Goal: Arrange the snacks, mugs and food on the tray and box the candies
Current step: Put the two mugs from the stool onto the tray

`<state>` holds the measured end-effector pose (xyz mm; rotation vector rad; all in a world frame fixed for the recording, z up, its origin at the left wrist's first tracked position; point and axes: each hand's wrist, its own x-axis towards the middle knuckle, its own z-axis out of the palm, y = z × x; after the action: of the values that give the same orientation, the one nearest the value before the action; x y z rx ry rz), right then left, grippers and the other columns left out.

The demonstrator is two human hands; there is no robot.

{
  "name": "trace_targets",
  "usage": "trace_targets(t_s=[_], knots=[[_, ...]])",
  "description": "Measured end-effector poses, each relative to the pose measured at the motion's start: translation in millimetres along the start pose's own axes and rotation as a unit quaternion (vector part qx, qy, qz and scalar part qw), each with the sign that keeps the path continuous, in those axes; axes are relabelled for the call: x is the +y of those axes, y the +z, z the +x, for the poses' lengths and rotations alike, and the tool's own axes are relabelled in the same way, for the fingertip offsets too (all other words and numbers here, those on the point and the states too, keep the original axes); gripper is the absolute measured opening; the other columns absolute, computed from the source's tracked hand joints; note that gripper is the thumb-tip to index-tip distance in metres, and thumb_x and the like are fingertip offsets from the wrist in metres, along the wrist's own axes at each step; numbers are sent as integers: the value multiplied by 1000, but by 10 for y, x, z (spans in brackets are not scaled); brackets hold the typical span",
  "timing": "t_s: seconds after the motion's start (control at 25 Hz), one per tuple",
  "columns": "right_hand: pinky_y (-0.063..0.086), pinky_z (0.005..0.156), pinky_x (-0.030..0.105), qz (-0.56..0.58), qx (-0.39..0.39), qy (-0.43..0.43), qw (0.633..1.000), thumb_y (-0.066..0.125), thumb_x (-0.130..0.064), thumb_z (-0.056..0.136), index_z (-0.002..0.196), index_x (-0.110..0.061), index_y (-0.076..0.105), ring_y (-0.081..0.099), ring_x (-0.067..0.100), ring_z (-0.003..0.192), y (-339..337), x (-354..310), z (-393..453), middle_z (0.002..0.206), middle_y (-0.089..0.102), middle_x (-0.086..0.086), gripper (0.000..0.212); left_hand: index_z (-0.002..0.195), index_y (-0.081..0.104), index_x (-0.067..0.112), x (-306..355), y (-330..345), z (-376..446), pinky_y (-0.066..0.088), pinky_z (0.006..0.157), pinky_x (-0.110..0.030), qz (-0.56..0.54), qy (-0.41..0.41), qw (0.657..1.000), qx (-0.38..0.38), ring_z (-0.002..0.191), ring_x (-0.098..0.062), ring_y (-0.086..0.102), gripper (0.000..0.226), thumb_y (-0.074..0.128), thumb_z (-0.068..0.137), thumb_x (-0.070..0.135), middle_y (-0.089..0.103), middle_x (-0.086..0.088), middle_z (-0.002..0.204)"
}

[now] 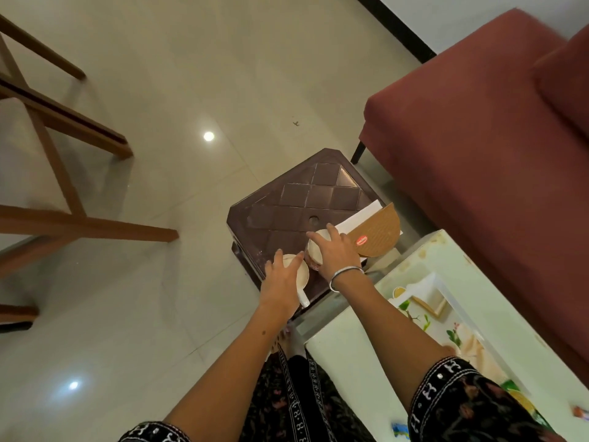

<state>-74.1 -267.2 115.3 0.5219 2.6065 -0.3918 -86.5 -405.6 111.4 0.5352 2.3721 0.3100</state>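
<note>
Two cream mugs stand on a dark brown plastic stool (287, 199). My left hand (282, 275) rests over the nearer mug (302, 275), whose handle points toward me. My right hand (336, 253), with a silver bangle at the wrist, covers the top of the farther mug (315, 240). A tan candy box (379, 232) with a red label and a white flap lies at the stool's right edge, just beyond my right hand. A pale green tray (357, 342) with a floral picture sits at lower right, partly hidden by my right arm.
A dark red sofa (478, 138) stands to the right of the stool. Wooden chair legs (63, 173) fill the left side over a shiny tiled floor (223, 74). Small wrapped candies (400, 430) lie on the tray's near end. My patterned dress and foot are below.
</note>
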Motion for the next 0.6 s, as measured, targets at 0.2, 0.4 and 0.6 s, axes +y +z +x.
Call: trace_targets(t_s=[0.2,0.4,0.6], knots=[[46,96,45,13,14,-3,1000,70,-25,78,132,-36,37,41,38,123,50,29,35,146,31,10,64,140,27,28,-63,-27,80,47,95,-41,11,33,999,7,122,-33,36,85,74,71,9,29,-10,142],[48,93,44,54,6,-4,999,76,-22,69,130,-36,40,46,37,118,5,125,-158,141,35,10,72,137,32,28,-26,-15,-117,50,92,-42,-4,16,999,32,114,-31,44,85,79,66,17,37,-9,133],[49,90,44,67,26,0,997,77,-31,67,128,-40,40,48,35,118,-30,421,-688,139,40,8,72,135,34,29,266,161,-563,49,90,-41,1,12,999,35,113,-32,46,84,79,66,18,39,-10,131]])
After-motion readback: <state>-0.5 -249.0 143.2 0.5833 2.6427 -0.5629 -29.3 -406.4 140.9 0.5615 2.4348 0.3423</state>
